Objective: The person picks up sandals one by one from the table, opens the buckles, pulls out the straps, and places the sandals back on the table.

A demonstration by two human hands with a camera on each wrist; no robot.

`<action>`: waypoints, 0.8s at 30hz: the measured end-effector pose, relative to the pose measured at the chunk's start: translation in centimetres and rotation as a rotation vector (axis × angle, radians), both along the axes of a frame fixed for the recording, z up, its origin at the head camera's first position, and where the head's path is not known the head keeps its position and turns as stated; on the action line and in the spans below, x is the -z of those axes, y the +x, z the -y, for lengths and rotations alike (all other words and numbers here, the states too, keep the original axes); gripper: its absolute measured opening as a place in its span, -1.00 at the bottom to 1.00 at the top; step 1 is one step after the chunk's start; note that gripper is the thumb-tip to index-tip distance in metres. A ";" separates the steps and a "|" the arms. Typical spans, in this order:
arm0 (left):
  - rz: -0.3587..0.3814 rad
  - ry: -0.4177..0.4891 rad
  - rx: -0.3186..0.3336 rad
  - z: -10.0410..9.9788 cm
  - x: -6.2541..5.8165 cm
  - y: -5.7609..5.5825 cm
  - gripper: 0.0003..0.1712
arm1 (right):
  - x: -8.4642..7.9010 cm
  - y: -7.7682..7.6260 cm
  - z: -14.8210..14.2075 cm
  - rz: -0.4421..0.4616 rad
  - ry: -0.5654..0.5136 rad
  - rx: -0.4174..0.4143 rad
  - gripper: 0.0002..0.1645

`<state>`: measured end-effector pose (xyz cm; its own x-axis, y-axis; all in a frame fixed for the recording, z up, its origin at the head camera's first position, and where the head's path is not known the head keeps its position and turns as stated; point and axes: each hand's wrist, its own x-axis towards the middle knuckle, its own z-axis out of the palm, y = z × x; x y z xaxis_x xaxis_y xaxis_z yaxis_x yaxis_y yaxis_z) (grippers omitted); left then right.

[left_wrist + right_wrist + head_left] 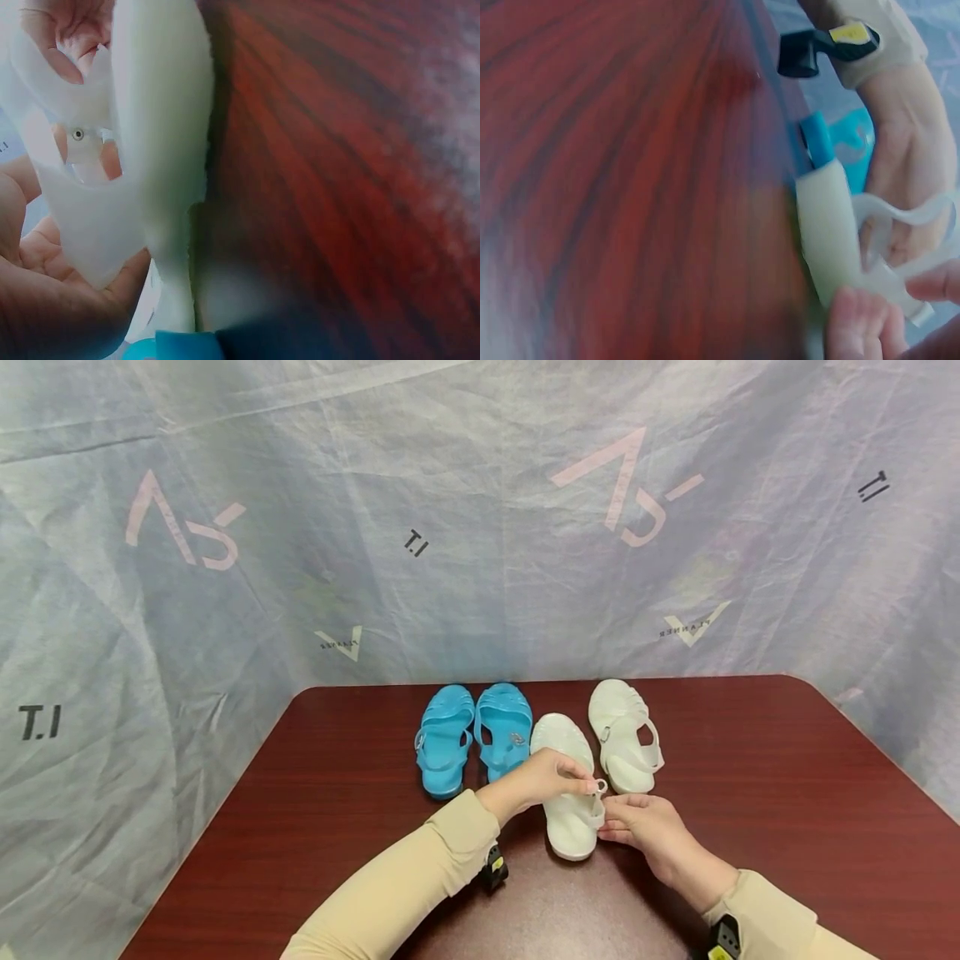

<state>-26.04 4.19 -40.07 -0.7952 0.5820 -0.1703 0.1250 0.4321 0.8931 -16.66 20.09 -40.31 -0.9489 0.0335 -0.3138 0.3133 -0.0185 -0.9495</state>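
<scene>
A white sandal [572, 831] lies on the table between both hands, toe pointing away. My left hand [536, 781] reaches across its top and pinches the side strap close to a small ring-like buckle [601, 787]. At the sandal's right side, my right hand [651, 828] pinches the ankle strap near the heel with thumb and fingers. In the left wrist view a small metal rivet [78, 134] shows on the translucent strap between the two hands. The right wrist view has the sandal's pale heel [829, 225] beside the right fingertips [855, 319].
Two blue sandals [444, 752] stand side by side left of the white one. Another white sandal [626, 739] with its strap looped lies behind to the right. The reddish-brown table [765, 760] meets a printed grey cloth [480, 568] at its back edge.
</scene>
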 end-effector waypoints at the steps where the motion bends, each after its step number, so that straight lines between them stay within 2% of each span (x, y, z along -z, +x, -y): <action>1: -0.004 -0.003 0.001 0.0 0.0 0.0 -0.80 | -0.1 0.0 -0.2 -0.007 0.008 -0.018 -0.55; 6: -0.009 -0.009 -0.006 0.0 0.0 -0.1 -0.79 | -0.3 -0.3 -0.8 -0.032 0.038 -0.002 -0.47; 11: -0.015 -0.004 0.004 -0.1 0.5 -0.1 -0.79 | -0.2 -0.6 -1.0 -0.048 0.058 0.049 -0.51; 15: -0.013 0.002 0.015 -0.2 0.7 -0.1 -0.80 | -0.3 -1.0 -1.1 -0.072 0.085 0.049 -0.52; 20: 0.003 -0.014 0.014 -0.1 0.2 -0.2 -0.80 | -0.8 -1.6 -1.1 -0.097 0.193 0.011 -0.57; 24: 0.001 -0.016 0.012 -0.2 0.1 -0.2 -0.80 | -1.3 -2.1 -1.3 -0.152 0.335 -0.011 -0.63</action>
<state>-26.23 4.35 -40.18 -0.7881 0.5885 -0.1805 0.1289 0.4445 0.8865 -18.75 21.38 -39.00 -0.9847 0.1002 -0.1429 0.1670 0.3041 -0.9379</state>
